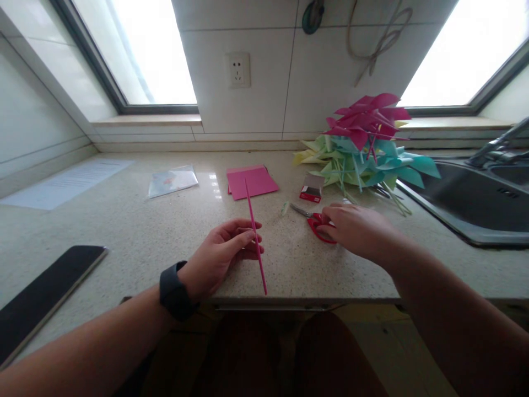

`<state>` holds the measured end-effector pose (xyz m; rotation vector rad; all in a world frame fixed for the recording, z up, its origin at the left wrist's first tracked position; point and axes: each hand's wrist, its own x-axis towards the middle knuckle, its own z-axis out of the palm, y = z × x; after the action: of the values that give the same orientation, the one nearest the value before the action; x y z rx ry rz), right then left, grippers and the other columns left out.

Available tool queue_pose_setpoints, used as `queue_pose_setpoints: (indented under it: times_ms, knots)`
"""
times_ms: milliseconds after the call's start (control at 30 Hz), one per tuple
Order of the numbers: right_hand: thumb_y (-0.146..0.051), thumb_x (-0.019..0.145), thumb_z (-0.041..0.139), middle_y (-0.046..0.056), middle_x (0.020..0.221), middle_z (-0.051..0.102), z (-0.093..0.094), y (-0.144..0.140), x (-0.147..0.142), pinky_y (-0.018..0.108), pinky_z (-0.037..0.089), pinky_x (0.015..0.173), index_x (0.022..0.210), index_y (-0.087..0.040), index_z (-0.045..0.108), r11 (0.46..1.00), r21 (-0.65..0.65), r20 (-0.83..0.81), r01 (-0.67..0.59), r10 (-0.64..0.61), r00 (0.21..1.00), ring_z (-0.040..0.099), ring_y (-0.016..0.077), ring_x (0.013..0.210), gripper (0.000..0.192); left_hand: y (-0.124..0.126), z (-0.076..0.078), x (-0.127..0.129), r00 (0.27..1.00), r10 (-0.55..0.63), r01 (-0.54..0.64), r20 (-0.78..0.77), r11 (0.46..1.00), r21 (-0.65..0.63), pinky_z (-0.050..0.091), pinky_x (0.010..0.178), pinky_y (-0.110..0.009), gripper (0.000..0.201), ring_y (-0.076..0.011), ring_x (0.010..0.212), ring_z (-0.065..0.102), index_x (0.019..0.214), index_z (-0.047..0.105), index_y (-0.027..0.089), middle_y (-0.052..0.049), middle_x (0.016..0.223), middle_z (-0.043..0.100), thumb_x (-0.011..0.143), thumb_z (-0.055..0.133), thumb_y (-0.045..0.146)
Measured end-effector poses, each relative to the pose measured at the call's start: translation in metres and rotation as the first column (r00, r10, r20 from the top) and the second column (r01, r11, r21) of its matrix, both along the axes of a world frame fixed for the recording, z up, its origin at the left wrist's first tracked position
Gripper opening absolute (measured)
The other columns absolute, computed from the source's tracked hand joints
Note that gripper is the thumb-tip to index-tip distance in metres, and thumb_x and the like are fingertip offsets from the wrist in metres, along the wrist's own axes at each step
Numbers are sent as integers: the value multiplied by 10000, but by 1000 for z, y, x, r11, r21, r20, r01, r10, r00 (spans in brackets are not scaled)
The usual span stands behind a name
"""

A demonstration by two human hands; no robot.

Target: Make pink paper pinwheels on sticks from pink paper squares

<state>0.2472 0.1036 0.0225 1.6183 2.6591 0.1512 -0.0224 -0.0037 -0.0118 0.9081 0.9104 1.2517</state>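
Your left hand (pixel 221 251) has its fingers pinched on the pink stick (pixel 255 237), held upright over the counter (pixel 136 231) edge; a loose pinch could let it tip off. Your right hand (pixel 357 229) lies curled on the red scissors (pixel 316 220), and their blades could snag the pink paper (pixel 252 181).

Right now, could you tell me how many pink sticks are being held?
1: the pink stick is held in the left hand over the counter. Others may be hidden in the pinwheel pile.
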Motion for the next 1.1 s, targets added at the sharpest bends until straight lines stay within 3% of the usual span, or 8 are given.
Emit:
queue_pose_setpoints:
  times_ms: [67, 167, 300, 367, 467, 767, 1000, 1100]
  knots:
    - [-331, 927, 527, 107, 903, 729, 3, -5, -5, 334, 340, 602, 817, -208, 667, 999, 44, -79, 3, 0, 997, 651, 260, 818, 216, -1, -1, 0, 1000, -6, 7, -4, 1000, 19, 593, 696, -230, 180, -123, 744, 712, 1042, 726, 174, -16, 867, 718, 879, 744, 248]
    - [-309, 922, 568, 69, 870, 721, 5, -22, -22, 324, 389, 644, 853, -208, 662, 994, 109, -389, -24, 65, 919, 633, 214, 774, 154, -1, -2, 0, 1000, -17, 18, -24, 999, 39, 595, 697, -232, 173, -129, 755, 719, 1045, 726, 179, -18, 878, 726, 887, 738, 249]
    - [-383, 913, 627, 18, 785, 716, -6, -49, -60, 287, 447, 619, 920, -217, 701, 962, -156, -822, -226, 1, 570, 633, 163, 698, 182, 0, -4, 0, 999, -24, 25, -30, 999, 37, 597, 718, -241, 185, -130, 762, 722, 1062, 719, 192, -11, 887, 734, 891, 739, 260]
    - [-387, 903, 649, 34, 847, 741, -16, -57, -79, 286, 488, 654, 960, -201, 705, 908, -252, -911, -334, -106, 398, 665, 167, 751, 202, 1, -5, 0, 999, -26, 27, -34, 999, 40, 594, 722, -240, 178, -123, 757, 715, 1054, 717, 192, -11, 887, 739, 890, 740, 259]
    - [-396, 862, 704, 42, 812, 736, -28, -60, -96, 287, 500, 649, 917, -171, 709, 846, -310, -941, -435, -209, 264, 667, 165, 727, 232, 2, -4, 1, 999, -30, 32, -37, 998, 47, 586, 728, -242, 160, -123, 771, 708, 1022, 717, 183, -22, 903, 748, 884, 744, 259]
    - [-449, 812, 756, 3, 711, 681, -36, -59, -97, 291, 457, 613, 818, -204, 684, 809, -344, -939, -477, -305, 160, 607, 157, 664, 255, 2, -1, 2, 996, -39, 41, -76, 999, 17, 568, 738, -283, 235, -154, 809, 697, 1045, 713, 170, -58, 964, 750, 858, 761, 305]
    - [-367, 862, 711, 17, 749, 701, -39, -59, -95, 301, 433, 639, 812, -198, 707, 843, -317, -945, -434, -244, 217, 593, 159, 686, 177, 3, -2, -1, 989, -76, 77, -129, 997, -1, 554, 783, -310, 402, -163, 832, 695, 1120, 699, 179, -56, 955, 761, 755, 855, 247]
    - [-372, 885, 696, 21, 786, 706, -38, -59, -94, 303, 445, 672, 838, -197, 717, 827, -320, -946, -463, -247, 212, 599, 163, 724, 182, 3, -1, -1, 990, -96, 96, -104, 995, -11, 562, 790, -318, 412, -166, 841, 700, 1164, 701, 185, -63, 966, 773, 780, 836, 249]
